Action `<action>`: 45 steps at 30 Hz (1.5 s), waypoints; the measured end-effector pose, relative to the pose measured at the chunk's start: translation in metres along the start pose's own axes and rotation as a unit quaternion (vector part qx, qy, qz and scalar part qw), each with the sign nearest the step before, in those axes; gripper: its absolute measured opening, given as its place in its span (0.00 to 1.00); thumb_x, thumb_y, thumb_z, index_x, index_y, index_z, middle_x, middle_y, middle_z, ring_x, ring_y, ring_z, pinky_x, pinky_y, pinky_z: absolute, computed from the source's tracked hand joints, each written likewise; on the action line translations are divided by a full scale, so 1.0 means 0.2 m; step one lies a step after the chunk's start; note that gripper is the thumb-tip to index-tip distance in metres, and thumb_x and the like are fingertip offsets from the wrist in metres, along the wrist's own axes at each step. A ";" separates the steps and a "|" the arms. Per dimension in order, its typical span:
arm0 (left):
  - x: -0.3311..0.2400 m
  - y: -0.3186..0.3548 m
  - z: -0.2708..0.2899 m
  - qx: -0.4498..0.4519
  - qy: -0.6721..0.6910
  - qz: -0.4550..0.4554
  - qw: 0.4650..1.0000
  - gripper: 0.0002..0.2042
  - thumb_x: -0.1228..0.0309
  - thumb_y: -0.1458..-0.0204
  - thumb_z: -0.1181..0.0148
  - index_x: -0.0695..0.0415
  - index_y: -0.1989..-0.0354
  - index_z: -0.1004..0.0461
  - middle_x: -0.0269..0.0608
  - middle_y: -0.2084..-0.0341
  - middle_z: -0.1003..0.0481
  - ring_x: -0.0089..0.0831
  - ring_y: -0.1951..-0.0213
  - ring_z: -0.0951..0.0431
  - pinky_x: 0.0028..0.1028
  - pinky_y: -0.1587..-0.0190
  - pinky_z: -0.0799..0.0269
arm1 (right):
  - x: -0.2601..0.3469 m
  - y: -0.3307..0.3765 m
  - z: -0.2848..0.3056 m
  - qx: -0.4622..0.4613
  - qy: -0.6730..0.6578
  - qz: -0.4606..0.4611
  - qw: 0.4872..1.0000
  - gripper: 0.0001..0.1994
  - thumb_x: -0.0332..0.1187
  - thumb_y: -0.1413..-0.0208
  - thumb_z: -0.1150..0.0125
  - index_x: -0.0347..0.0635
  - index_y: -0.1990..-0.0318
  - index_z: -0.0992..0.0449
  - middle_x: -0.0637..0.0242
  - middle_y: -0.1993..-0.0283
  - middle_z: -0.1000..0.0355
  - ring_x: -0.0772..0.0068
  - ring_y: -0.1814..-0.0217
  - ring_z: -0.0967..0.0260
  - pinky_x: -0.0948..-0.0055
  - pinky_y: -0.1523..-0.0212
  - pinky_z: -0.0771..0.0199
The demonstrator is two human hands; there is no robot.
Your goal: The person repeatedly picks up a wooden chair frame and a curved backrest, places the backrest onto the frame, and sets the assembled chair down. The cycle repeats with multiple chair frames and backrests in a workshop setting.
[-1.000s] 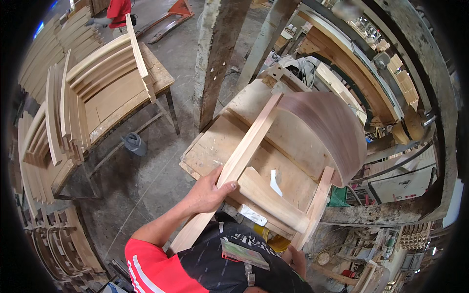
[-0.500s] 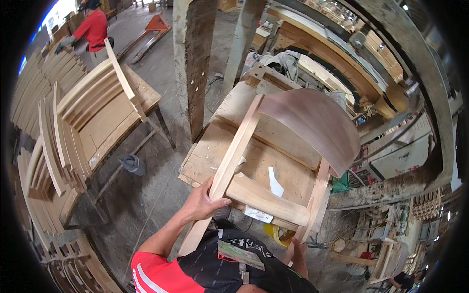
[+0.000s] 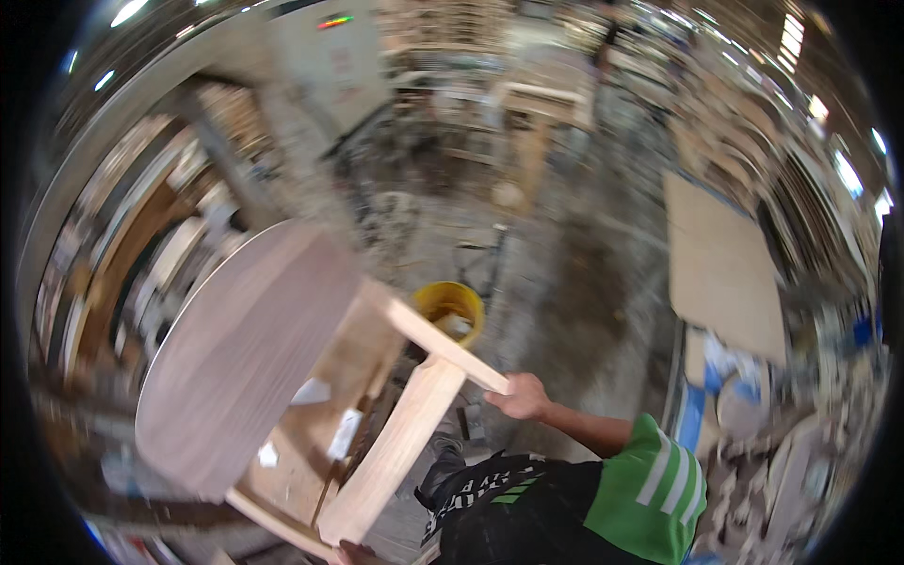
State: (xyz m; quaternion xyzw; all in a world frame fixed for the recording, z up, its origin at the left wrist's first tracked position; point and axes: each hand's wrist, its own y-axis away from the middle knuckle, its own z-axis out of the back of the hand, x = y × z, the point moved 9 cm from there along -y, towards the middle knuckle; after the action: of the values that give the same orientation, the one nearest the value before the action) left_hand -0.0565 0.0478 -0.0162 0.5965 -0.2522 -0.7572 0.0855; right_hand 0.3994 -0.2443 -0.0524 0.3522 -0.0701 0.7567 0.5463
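A wooden chair back frame (image 3: pixel 394 452) is held up before me, tilted over to the left of the view. It has two pale posts, a pale crossbar and a broad, curved, darker backrest panel (image 3: pixel 250 363). Around the end of the right-hand post (image 3: pixel 443 347) my right hand (image 3: pixel 524 396) is closed. My left hand (image 3: pixel 358 554) grips the other post at the lower edge, where most of it is cut off. Behind the frame shows a wooden worktable (image 3: pixel 294 452) with white scraps on it.
A yellow bucket (image 3: pixel 450 315) stands on the floor beyond the right-hand post. Large flat boards (image 3: pixel 723 273) and stacked curved wooden parts (image 3: pixel 791 480) line the right side. A metal machine frame (image 3: pixel 217 141) rises at the left. Motion blurs the background.
My view has swung to the right, bringing the floor and board stacks into sight. The chair back frame has turned over toward the left, still in both hands.
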 end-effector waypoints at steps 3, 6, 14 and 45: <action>0.13 -0.05 -0.03 0.018 -0.092 0.042 0.995 0.26 0.48 0.38 0.39 0.62 0.48 0.25 0.50 0.58 0.21 0.44 0.59 0.21 0.37 0.51 0.24 | -0.32 0.40 0.20 -0.077 -0.046 -0.043 0.995 0.23 0.56 0.46 0.36 0.48 0.52 0.17 0.50 0.57 0.19 0.43 0.52 0.22 0.52 0.50 0.23; 0.18 -0.16 -0.23 0.026 -0.149 -0.058 0.987 0.27 0.49 0.37 0.39 0.65 0.46 0.26 0.46 0.62 0.22 0.38 0.63 0.22 0.34 0.58 0.25 | -0.56 0.77 0.32 -0.155 -0.064 -0.088 0.982 0.22 0.53 0.46 0.33 0.48 0.53 0.17 0.52 0.56 0.19 0.44 0.52 0.22 0.52 0.50 0.23; -0.10 0.17 -1.10 0.281 -0.070 -0.162 0.943 0.26 0.53 0.33 0.44 0.69 0.45 0.30 0.44 0.58 0.24 0.32 0.61 0.25 0.34 0.58 0.27 | -1.00 1.45 0.75 -0.378 -0.166 -0.162 0.896 0.16 0.46 0.48 0.28 0.46 0.59 0.16 0.56 0.59 0.19 0.50 0.57 0.20 0.59 0.57 0.22; -0.40 2.09 -4.60 0.749 0.114 0.005 0.653 0.33 0.35 0.34 0.59 0.55 0.42 0.33 0.42 0.62 0.22 0.35 0.69 0.20 0.36 0.60 0.21 | -1.11 -0.02 2.85 -0.550 -0.512 0.285 0.595 0.23 0.39 0.32 0.37 0.37 0.37 0.34 0.60 0.45 0.27 0.67 0.45 0.28 0.66 0.47 0.24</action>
State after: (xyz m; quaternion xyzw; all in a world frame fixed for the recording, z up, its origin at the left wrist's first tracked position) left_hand 0.7642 -0.5334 0.1056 0.5391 -0.7245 -0.2371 -0.3583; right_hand 0.6972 -0.6961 0.2338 0.2764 -0.8380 0.3869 0.2676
